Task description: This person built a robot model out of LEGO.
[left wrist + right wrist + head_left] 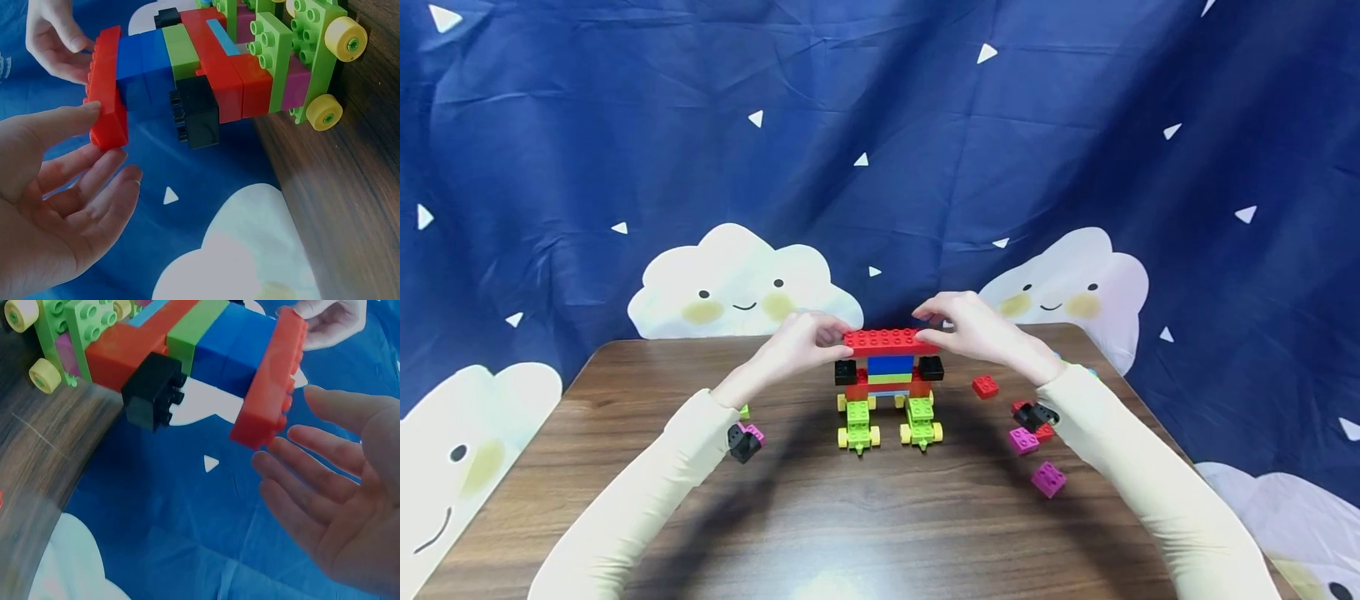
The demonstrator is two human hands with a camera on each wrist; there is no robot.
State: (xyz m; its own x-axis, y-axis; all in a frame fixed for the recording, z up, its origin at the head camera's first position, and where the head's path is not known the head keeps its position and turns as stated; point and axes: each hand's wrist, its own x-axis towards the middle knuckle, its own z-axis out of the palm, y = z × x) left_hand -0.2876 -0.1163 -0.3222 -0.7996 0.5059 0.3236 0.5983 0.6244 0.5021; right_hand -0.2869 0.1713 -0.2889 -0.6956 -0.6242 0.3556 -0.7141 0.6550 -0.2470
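Note:
A toy-brick build stands on two lime-green wheeled bases (858,411) with yellow wheels (324,112). Across its top lies a long red brick (883,340), above stacked blue bricks (891,365) and a green one (194,334). Black bricks (197,112) jut out at both sides, next to lower red bricks (119,356). My left hand (808,340) pinches the left end of the long red brick, thumb on its face and fingers at its edge. At the other end, my right hand (973,327) has loosely bent fingers close to the brick, its thumb apart from it.
On the wooden table (820,517), a loose red brick (985,387) and magenta bricks (1048,479) lie to the right. More magenta (754,433) and green pieces lie near my left wrist. A blue cloth (880,125) with clouds hangs behind.

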